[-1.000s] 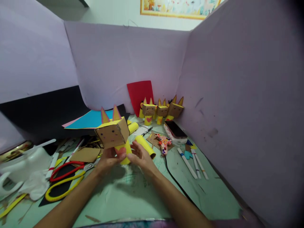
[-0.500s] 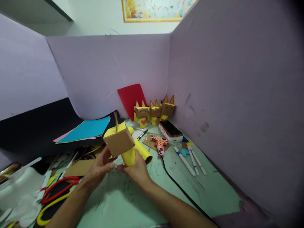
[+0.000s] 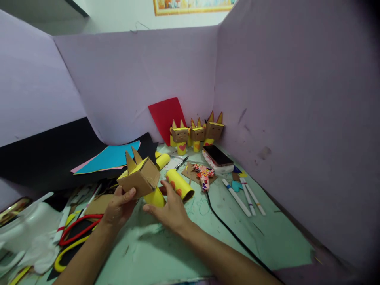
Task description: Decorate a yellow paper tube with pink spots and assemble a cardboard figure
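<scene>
Both hands on the cardboard figure [image 3: 139, 180], centre-left of the frame, held just above the worktop [image 3: 208, 233].

- Left hand [image 3: 120, 206]: fingers curled under the brown box head, gripping its lower edge. Head is tilted, the two pointed ears aim up-left.
- Right hand [image 3: 169, 208]: closed round the yellow tube body [image 3: 154, 197] under the head, thumb toward the loose yellow roll [image 3: 179, 189], which lies on the worktop just beside it (orange spots on it, touching the thumb or not: cannot tell).
- Around: red and yellow scissors [image 3: 74, 233] lower left, blue paper sheet [image 3: 109, 158] behind the figure, three finished figures [image 3: 196, 132] lined up at the back corner by the red card [image 3: 166, 116], phone [image 3: 218, 155] and markers [image 3: 245, 196] to the right, black cable [image 3: 234, 237] running toward the lower right.

Doing this well, as I judge it: keep the grip on the tube light so it does not crush, support the head from below rather than by the ears, and turn head and body together so the joint does not twist loose.

Versus half a second ago: the figure was nearly upright with one ear edge-on; now it is tipped left and both ears show. Left hand has slid lower under the box. View has shifted slightly, so the back-corner figures sit a little higher and further right in the frame.
</scene>
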